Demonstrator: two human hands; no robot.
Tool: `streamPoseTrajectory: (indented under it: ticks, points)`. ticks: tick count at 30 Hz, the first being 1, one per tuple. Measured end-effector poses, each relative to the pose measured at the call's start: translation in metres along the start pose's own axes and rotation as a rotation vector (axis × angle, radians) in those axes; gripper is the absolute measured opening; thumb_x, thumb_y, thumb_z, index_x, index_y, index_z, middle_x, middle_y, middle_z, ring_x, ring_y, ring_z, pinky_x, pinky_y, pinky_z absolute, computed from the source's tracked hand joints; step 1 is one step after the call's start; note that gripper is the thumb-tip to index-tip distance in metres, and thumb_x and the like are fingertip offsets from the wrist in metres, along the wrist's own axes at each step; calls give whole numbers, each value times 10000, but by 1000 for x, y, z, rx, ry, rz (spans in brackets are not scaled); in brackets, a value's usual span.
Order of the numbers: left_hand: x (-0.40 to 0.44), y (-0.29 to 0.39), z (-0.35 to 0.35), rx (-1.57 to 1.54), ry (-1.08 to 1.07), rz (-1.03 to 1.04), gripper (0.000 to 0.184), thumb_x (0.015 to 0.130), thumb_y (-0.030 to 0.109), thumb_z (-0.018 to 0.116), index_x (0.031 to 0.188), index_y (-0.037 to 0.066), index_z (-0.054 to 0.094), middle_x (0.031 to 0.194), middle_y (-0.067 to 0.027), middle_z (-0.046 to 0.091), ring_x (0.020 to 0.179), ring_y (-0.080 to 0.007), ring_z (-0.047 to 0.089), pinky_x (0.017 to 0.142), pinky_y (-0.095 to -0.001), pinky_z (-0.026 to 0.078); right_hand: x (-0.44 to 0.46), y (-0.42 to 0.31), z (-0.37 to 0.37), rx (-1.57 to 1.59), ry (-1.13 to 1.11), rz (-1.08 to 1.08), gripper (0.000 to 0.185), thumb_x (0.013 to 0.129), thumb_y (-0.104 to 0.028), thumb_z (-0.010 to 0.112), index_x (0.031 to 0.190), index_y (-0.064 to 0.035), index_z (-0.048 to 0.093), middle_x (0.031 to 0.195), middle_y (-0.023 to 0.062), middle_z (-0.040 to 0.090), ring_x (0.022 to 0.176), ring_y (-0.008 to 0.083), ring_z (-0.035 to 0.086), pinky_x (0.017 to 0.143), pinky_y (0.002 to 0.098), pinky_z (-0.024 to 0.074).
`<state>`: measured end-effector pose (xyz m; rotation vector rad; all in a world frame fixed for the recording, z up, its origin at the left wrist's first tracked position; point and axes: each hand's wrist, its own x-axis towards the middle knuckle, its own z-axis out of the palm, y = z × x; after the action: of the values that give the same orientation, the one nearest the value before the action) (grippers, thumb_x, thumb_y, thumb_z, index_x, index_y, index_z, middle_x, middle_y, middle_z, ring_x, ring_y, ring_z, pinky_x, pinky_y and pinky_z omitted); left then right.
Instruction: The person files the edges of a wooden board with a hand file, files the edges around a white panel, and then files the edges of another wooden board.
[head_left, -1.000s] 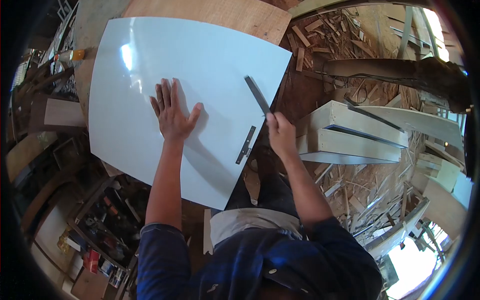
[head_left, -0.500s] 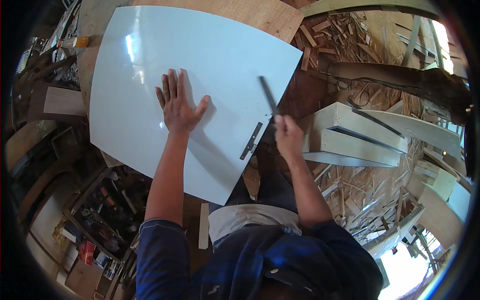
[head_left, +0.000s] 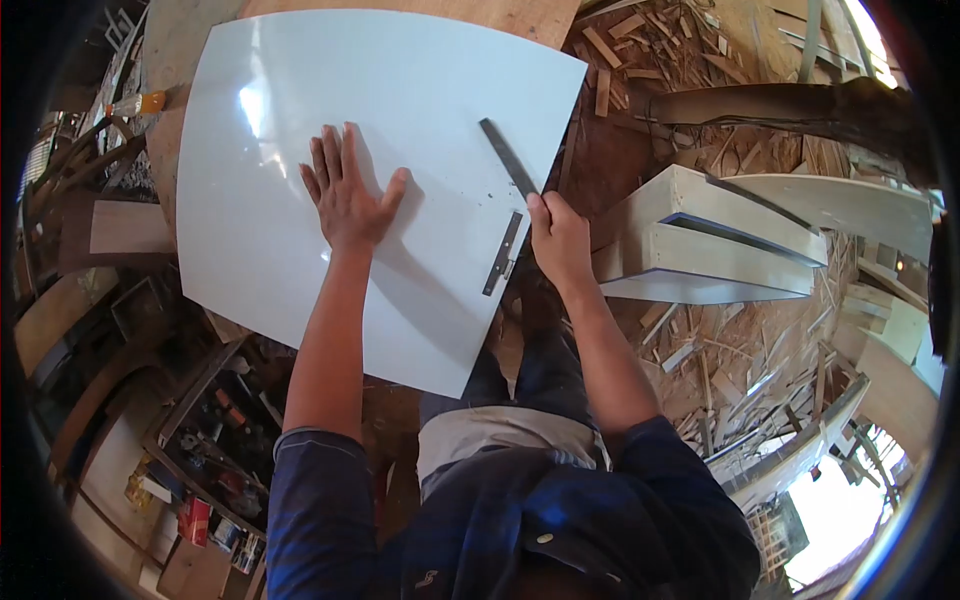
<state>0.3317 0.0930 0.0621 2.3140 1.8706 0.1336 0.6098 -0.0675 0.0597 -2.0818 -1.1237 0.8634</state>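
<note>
A large glossy white panel [head_left: 430,80] lies in front of me. My left hand [head_left: 350,205] rests flat on its middle, fingers stretched and thumb out to the side. At the panel's right edge, my right hand [head_left: 560,240] grips one end of a dark flat metal file [head_left: 505,155]. The file slants up and left across the panel's edge; its lower end is hidden in my fist. Just below it, a dark metal hinge [head_left: 503,255] lies along the same edge. Small dark specks [head_left: 488,196] are scattered on the white surface near the file.
Brown plywood [head_left: 500,22] extends beyond the panel's far edge. An orange bottle [head_left: 137,104] lies at the far left. Pale wooden box-like pieces [head_left: 735,245] stand to the right, among wood offcuts [head_left: 735,380] littering the floor. A tray of tools [head_left: 215,430] sits at lower left.
My right hand and the file have moved a little left over the panel, and the file is no longer blurred. The left hand stays flat on the panel. The whole view has shifted slightly.
</note>
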Motion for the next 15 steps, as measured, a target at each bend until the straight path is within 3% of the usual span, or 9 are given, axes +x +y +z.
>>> streamPoseTrajectory:
  ticks: [2,3,7,8,10,13,15]
  points:
    - [2,-1,1,12,10,9,1083,930,713,674,1779,201,238,1842,-150,215,1718,-344,126,1401,-550,47,8,-13,-7,16,-66,20,403,1121,-350,650,913,-8,602,821,289,629,836,551,630,672,523,519]
    - [-1,-1,2,15,9,8,1084,932,715,672,1780,203,234,1844,-149,211,1719,-343,121,1402,-547,44,3,-3,-6,-15,29,-9,399,1120,-342,651,903,-11,601,813,281,636,814,543,630,670,513,525]
    - [2,1,-2,30,47,23,1031,976,721,628,1773,186,251,1834,-152,239,1711,-350,153,1395,-561,72,-19,12,-7,62,80,180,411,1127,-356,638,901,-13,610,811,280,661,813,552,641,674,528,529]
    - [3,0,-1,28,44,22,1035,975,721,629,1774,187,247,1835,-150,237,1712,-347,150,1396,-558,70,-25,-1,11,31,144,37,409,1127,-374,631,929,-17,628,813,287,661,820,557,653,683,552,529]
    - [-4,2,1,32,28,21,1036,973,719,630,1776,190,242,1836,-148,234,1713,-342,145,1398,-554,68,-18,-2,16,-40,50,71,429,1130,-383,631,967,14,638,842,241,704,794,455,719,730,489,556]
    - [-5,-1,0,55,21,19,1029,975,710,628,1776,194,239,1838,-146,229,1715,-339,139,1399,-549,67,-24,4,-1,37,21,133,417,1130,-377,628,976,11,628,880,275,681,858,533,673,727,507,546]
    - [-4,-1,3,60,27,17,1023,980,705,626,1777,195,237,1839,-145,226,1715,-338,136,1400,-548,65,-30,14,10,66,113,122,418,1130,-391,617,969,-6,622,847,289,661,856,560,653,703,571,514]
